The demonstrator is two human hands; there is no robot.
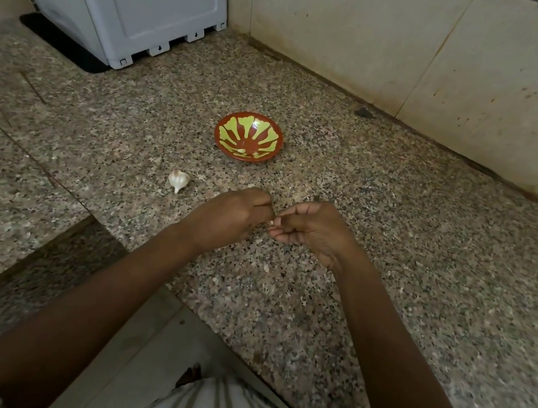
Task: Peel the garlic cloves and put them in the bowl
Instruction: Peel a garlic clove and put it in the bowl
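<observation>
A mostly hidden garlic clove (271,222) is pinched between left grip (239,211) and right grip (312,230), both curled closed on it above the tabletop (391,255). Garlic bulb (178,180) is laid just left of them; bowl (269,141) is set beyond.

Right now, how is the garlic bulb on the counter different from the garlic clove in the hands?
The garlic bulb lies untouched on the counter; the garlic clove is pinched between the left hand and the right hand. The bulb looks far bigger and shows fully; the clove is mostly hidden in their grip. Both are pale and outside the bowl.
</observation>
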